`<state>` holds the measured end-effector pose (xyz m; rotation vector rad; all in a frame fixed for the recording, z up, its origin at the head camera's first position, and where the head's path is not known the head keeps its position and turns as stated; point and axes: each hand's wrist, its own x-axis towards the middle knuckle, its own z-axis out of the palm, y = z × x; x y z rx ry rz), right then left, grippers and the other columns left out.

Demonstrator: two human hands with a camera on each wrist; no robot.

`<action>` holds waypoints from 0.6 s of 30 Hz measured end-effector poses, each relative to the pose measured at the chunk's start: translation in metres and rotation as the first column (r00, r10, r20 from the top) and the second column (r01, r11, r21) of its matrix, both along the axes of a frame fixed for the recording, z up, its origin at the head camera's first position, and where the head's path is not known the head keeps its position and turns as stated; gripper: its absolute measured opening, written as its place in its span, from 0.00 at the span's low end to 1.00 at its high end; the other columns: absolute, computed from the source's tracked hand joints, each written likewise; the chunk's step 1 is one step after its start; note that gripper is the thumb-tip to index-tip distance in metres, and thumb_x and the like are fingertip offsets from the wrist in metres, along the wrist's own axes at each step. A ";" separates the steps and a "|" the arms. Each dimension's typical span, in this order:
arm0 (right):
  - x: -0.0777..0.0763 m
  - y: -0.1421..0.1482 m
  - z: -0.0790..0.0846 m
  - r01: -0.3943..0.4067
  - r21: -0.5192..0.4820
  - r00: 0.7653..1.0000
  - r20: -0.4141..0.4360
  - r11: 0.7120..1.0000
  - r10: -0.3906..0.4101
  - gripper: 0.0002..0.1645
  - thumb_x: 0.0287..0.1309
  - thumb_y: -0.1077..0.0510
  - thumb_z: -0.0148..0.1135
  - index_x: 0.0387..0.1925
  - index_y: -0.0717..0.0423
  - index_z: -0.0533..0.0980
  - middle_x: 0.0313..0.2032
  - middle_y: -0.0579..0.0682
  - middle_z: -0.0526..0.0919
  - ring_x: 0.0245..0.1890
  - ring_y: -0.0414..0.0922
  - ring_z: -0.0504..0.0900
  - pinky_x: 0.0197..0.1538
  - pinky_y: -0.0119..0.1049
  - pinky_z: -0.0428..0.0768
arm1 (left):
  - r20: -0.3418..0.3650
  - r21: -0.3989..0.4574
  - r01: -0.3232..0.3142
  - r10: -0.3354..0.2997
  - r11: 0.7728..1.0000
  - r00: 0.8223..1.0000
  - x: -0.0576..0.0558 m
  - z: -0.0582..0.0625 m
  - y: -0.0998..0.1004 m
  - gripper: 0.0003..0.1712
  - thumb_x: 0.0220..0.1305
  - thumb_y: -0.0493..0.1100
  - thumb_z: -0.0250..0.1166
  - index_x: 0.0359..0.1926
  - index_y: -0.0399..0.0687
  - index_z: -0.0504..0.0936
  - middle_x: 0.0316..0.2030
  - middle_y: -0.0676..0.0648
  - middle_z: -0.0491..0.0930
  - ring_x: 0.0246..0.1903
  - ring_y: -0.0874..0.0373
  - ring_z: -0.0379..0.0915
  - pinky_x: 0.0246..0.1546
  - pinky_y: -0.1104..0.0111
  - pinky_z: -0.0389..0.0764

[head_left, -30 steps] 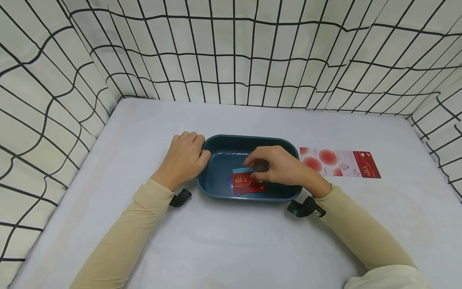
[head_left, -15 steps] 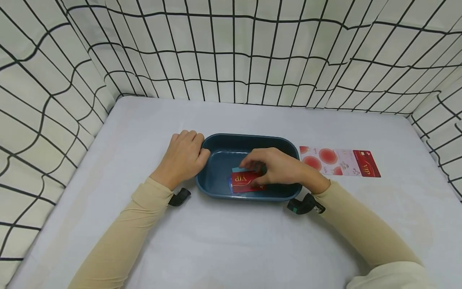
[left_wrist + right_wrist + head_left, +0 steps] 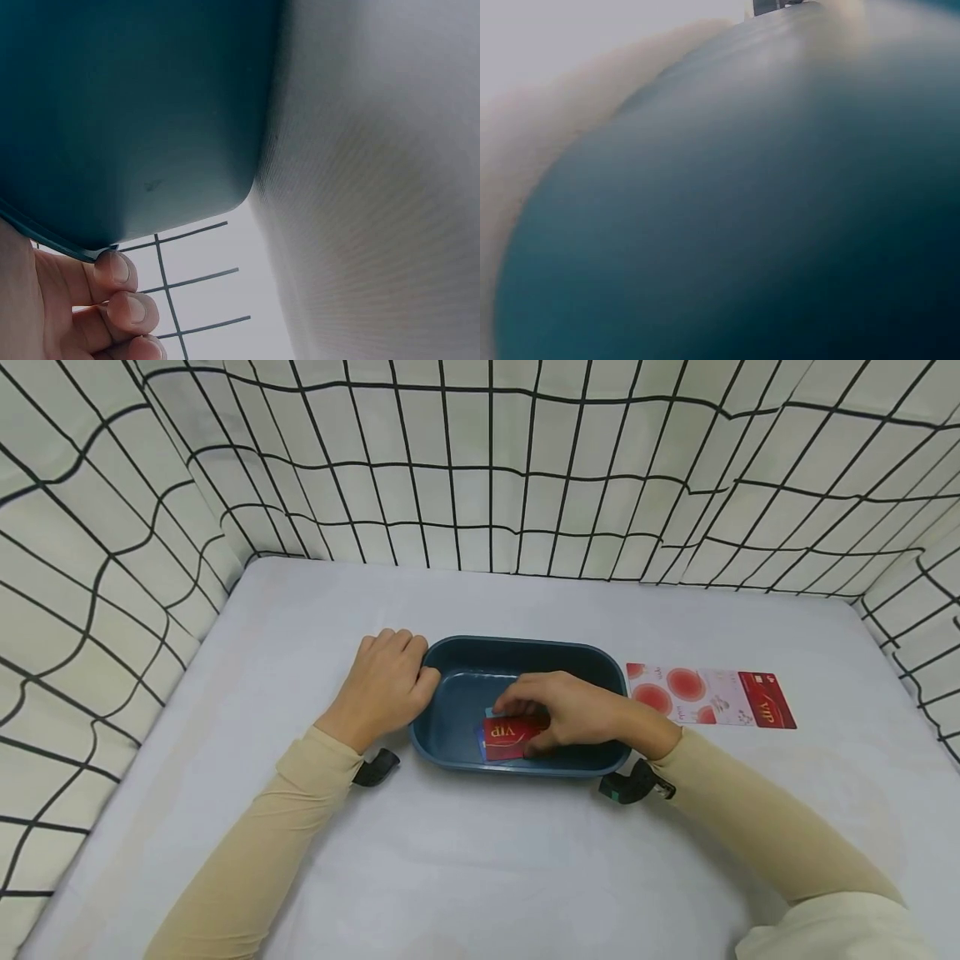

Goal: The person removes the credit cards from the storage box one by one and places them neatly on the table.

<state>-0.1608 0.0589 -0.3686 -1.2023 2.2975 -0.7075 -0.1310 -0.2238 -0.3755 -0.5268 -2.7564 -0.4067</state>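
A dark blue oblong plastic tray (image 3: 465,766) sits on the white table. My left hand (image 3: 382,683) grips its left end; in the left wrist view the curled fingertips (image 3: 120,266) show beneath the rim. Inside the tray lies a red card (image 3: 508,738) marked VIP, with a blue card's edge (image 3: 481,743) peeking out beside it. My right hand (image 3: 577,710) reaches in over the right rim and holds the red card between thumb and fingers, the thumb at its near edge. The hand hides the card's right part. Only the tray's blurred outer wall (image 3: 667,225) fills most of the right wrist view.
A long pink card strip (image 3: 708,695) with red circles and a red VIP end lies on the table (image 3: 480,868) right of the tray. Black wire grid panels (image 3: 487,468) stand at the back and both sides of the table.
My right hand's fingers have shifted slightly left and its thumb has come down to the red card's near edge. The left hand keeps its grip on the tray.
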 end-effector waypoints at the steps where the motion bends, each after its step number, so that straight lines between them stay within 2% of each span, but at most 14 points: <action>1: 0.000 0.000 0.000 -0.002 0.002 1.000 -0.001 1.000 0.002 0.35 0.51 0.55 0.80 0.62 0.50 0.78 0.58 0.46 0.82 0.55 0.43 0.81 0.60 0.39 0.83 | -0.003 0.000 0.000 0.000 1.000 1.000 0.000 0.000 0.000 0.13 0.64 0.43 0.48 0.27 0.41 0.72 0.23 0.44 0.68 0.29 0.45 0.66 0.36 0.56 0.63; 9: 0.002 -0.001 0.000 -0.018 0.021 1.000 -0.015 1.000 0.018 0.38 0.50 0.54 0.81 0.63 0.50 0.77 0.60 0.48 0.81 0.57 0.43 0.81 0.62 0.41 0.82 | 0.009 0.003 -0.004 0.004 1.000 1.000 0.000 0.001 0.000 0.12 0.64 0.43 0.48 0.27 0.42 0.71 0.23 0.45 0.67 0.29 0.46 0.65 0.37 0.56 0.63; 18: 0.004 -0.003 0.003 -0.004 0.078 1.000 0.004 0.997 0.004 0.39 0.49 0.53 0.81 0.64 0.46 0.77 0.57 0.46 0.80 0.56 0.43 0.80 0.60 0.40 0.83 | 0.028 0.009 -0.008 0.008 1.000 1.000 0.000 0.001 0.000 0.12 0.64 0.43 0.48 0.27 0.42 0.71 0.24 0.45 0.68 0.30 0.46 0.65 0.38 0.56 0.63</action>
